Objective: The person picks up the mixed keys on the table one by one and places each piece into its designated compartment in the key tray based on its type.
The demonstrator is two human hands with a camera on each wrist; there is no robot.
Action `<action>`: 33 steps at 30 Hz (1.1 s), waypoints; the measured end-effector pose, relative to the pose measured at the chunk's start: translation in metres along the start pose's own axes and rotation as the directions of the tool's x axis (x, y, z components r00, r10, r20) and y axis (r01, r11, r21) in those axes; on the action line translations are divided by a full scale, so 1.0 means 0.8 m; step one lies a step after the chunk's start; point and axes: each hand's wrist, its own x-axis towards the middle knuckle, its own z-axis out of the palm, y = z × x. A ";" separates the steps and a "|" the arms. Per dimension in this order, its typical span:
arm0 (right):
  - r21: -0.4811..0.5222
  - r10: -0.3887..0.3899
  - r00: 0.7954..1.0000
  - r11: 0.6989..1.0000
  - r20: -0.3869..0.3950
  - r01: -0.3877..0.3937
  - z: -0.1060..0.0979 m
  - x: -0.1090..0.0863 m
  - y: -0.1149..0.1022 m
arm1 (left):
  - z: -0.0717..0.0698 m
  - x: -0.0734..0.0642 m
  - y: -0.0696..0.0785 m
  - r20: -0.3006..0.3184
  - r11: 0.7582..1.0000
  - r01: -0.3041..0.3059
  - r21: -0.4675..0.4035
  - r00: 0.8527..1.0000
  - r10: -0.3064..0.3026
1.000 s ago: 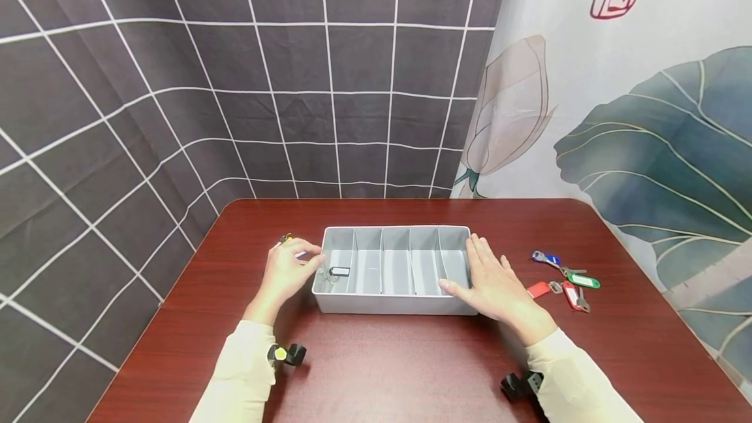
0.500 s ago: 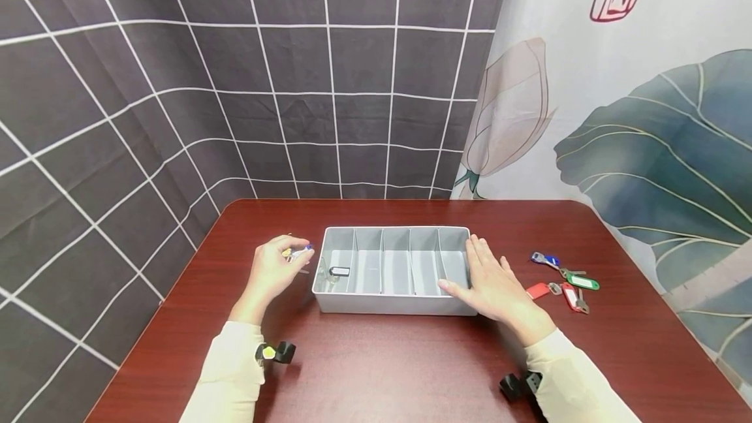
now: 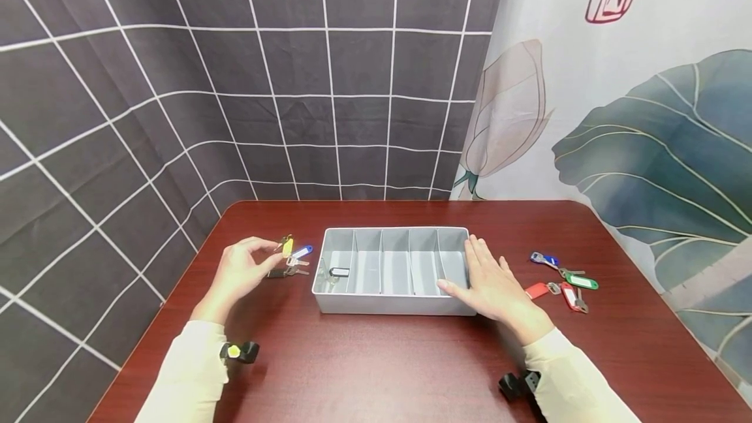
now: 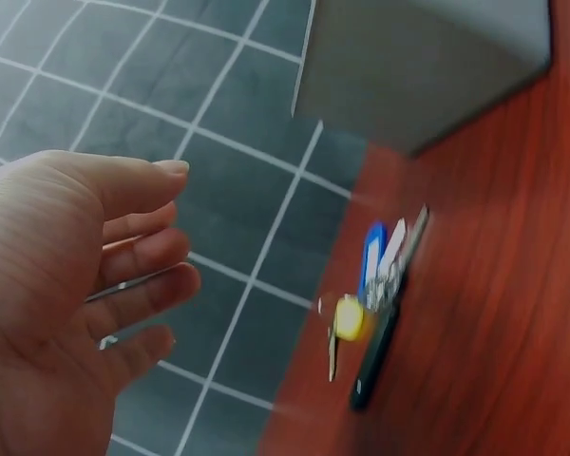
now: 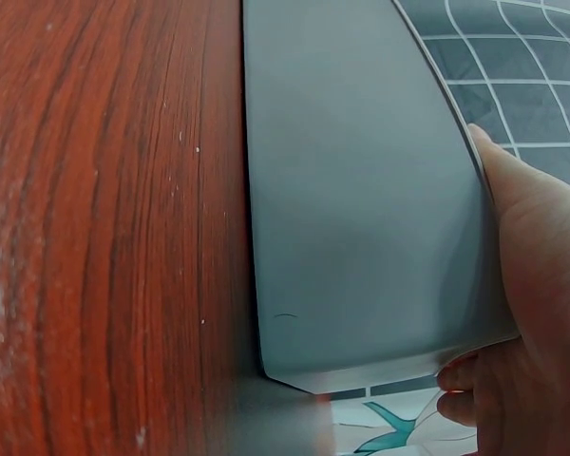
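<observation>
My left hand (image 3: 241, 269) hovers left of the key cluster, fingers loosely bent and holding nothing. Beside its fingertips lie keys with a yellow tag (image 3: 287, 248), a blue tag (image 3: 302, 252) and a black tag (image 3: 276, 273); the left wrist view has them apart from the hand. A grey divided tray (image 3: 395, 305) stands at the middle of the table. In its leftmost compartment is a black-framed key tag (image 3: 339, 272). My right hand (image 3: 499, 286) rests on the tray's front right corner, fingers straight along the right side and thumb over the front rim.
Right of the tray lie more tagged keys: a blue tag (image 3: 551, 259), a green tag (image 3: 583, 281), and two red tags, one nearer the tray (image 3: 536, 290). A tiled-pattern curtain (image 3: 364, 116) hangs behind the table (image 3: 376, 364).
My left hand has moved left from the tray's left edge, past the keys, uncovering the yellow, blue and black tags. The right hand and the tray have stayed in place.
</observation>
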 end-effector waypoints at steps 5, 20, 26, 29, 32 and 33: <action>0.008 0.001 1.000 1.000 0.002 -0.001 0.000 0.000 -0.001 | -0.012 -0.005 -0.020 0.037 0.999 -0.013 0.040 0.999 0.012; 0.008 -0.001 1.000 1.000 0.005 0.001 0.000 0.000 -0.001 | -0.011 -0.014 -0.078 0.183 0.996 0.086 0.029 0.979 -0.090; 0.010 -0.004 1.000 1.000 0.001 0.004 0.002 0.000 -0.002 | 0.001 -0.021 -0.096 0.208 0.992 0.123 0.020 0.970 -0.124; 0.003 -0.005 1.000 1.000 -0.003 0.005 0.001 0.000 -0.002 | 0.006 -0.023 -0.098 0.209 0.994 0.108 0.007 0.972 -0.107; 0.002 -0.007 1.000 1.000 -0.007 0.007 0.001 -0.001 -0.002 | 0.010 -0.022 -0.099 0.215 0.995 0.096 0.002 0.972 -0.094; 0.004 -0.007 1.000 1.000 -0.008 0.007 0.001 -0.001 -0.001 | 0.011 -0.022 -0.099 0.218 0.996 0.092 0.001 0.972 -0.090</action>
